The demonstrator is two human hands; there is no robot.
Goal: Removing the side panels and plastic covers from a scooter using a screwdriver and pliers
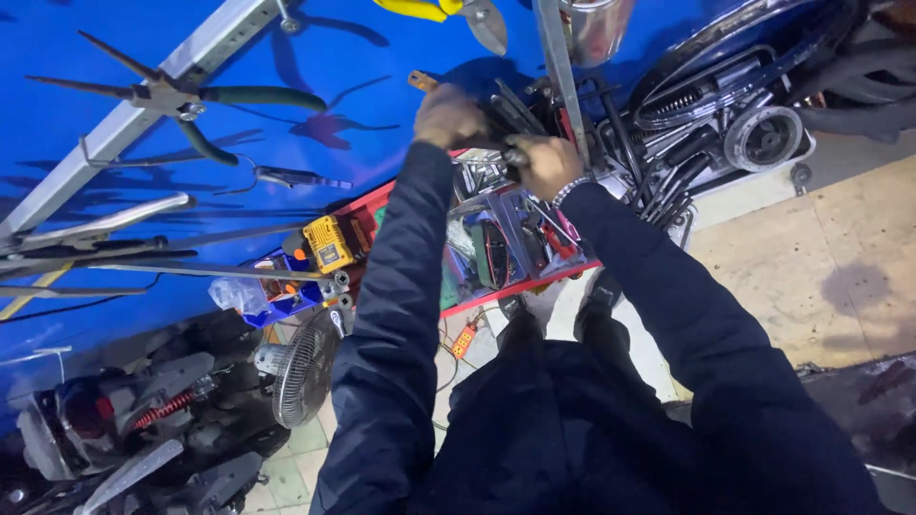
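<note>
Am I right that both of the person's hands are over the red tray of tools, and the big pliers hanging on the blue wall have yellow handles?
Not quite: in the head view the pliers on the blue wall have green handles. Both hands, left and right, are indeed over the red tray.

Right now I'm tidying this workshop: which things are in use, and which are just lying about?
In use:
left hand
right hand, gripping a dark tool
red tray

Lying about:
long pliers on the blue wall
yellow tool
fan
red spring
</note>
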